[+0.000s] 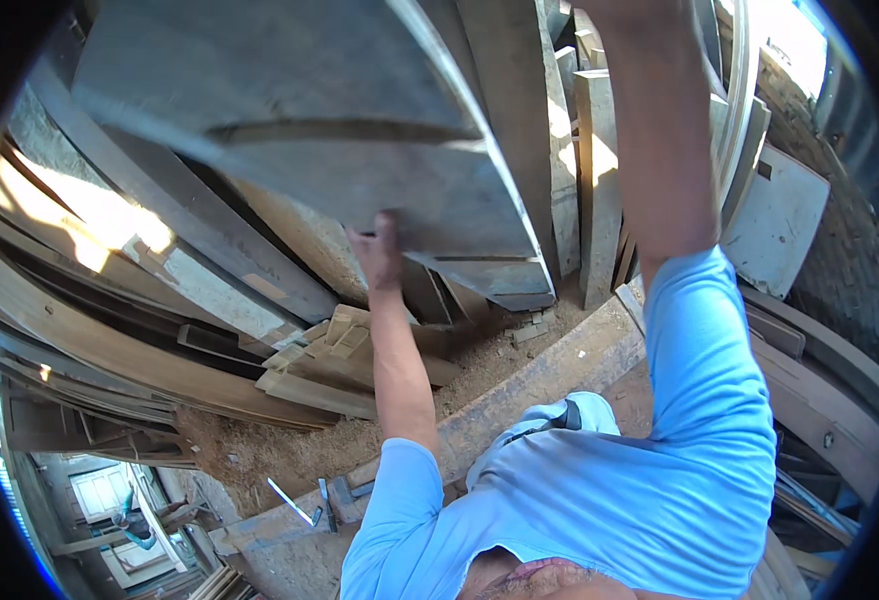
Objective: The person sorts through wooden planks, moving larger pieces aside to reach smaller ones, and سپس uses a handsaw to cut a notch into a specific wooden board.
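Note:
A large grey-brown wooden panel (359, 185) with a pale edge and a curved ridge across it is tilted in front of me, in the upper middle. Its lower edge is in the grip of my left hand (379, 250), the thumb lying on the face and the other fingers hidden behind. My right arm (664, 130) stretches up past the panel's right side to the top of the picture. The right hand lies beyond the upper rim, so what it touches is hidden.
Long boards (149, 200) lean in stacks at the left, and upright planks (596, 180) stand at the right. Short wood pieces (329, 360) lie on sawdust (249, 450) below. A wooden beam (549, 365) crosses before me, with hand tools (327, 505) near its left end. A pale board (779, 220) leans far right.

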A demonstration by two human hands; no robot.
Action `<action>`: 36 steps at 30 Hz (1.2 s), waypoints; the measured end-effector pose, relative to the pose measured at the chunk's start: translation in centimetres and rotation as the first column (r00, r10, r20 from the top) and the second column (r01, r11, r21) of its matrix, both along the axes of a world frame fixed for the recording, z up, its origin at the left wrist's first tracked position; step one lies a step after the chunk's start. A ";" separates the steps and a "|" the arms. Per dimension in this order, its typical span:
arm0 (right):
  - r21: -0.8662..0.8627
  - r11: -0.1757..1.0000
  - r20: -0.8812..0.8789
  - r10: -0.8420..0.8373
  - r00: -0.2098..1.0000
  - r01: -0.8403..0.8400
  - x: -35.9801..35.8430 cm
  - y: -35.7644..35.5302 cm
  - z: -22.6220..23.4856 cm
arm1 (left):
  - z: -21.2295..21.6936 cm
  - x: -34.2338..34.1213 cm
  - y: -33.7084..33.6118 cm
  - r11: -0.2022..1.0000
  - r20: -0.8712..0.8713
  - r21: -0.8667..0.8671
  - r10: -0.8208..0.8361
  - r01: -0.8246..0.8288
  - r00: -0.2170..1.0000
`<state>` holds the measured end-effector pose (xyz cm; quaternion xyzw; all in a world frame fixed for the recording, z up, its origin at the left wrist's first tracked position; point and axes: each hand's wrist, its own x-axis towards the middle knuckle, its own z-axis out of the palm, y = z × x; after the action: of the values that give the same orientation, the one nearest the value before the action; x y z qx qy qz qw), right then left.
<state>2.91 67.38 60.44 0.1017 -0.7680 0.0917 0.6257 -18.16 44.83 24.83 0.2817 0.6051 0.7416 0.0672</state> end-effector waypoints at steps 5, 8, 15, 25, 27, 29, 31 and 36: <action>-0.590 0.713 0.097 0.529 0.843 -0.379 -0.2 0.6 -14.9 | -3.2 -4.0 -8.0 0.988 -0.194 -0.139 0.047 -0.074 0.980; -0.887 0.432 0.182 0.654 0.734 -0.164 0.8 -1.9 -24.7 | -1.5 -2.4 -9.5 0.992 0.165 0.125 -0.002 -0.019 0.986; -0.702 0.667 0.413 0.668 0.620 -0.251 -2.0 -10.3 -25.8 | -1.8 0.4 -15.3 0.959 0.278 0.269 0.017 -0.094 0.960; -0.732 0.633 0.361 0.673 0.645 -0.252 -1.5 -16.9 -25.3 | -5.4 3.7 -22.0 0.976 -0.080 -0.182 -0.137 0.120 0.987; -0.772 0.610 0.376 0.663 0.648 -0.177 -0.8 -16.6 -25.2 | -6.2 4.0 -20.1 0.968 0.138 0.077 -0.247 0.238 0.959; -0.774 0.580 0.326 0.708 0.626 -0.253 -1.0 -18.9 -23.0 | -15.1 3.1 -28.2 0.978 0.387 -0.137 0.200 -0.159 0.900; -0.869 0.482 0.331 0.737 0.589 -0.115 -0.5 -18.6 -22.9 | -14.9 3.8 -23.0 0.933 0.658 -0.262 0.358 -0.245 0.663; -0.761 0.640 0.417 0.608 0.676 -0.106 -0.4 -14.6 -29.0 | 1.1 8.1 -15.2 0.988 0.278 0.029 0.137 -0.151 0.951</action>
<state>2.54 52.74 31.47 -0.0123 -0.8026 0.5266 0.2801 -10.05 29.60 25.92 0.1327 0.5900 0.7913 0.0895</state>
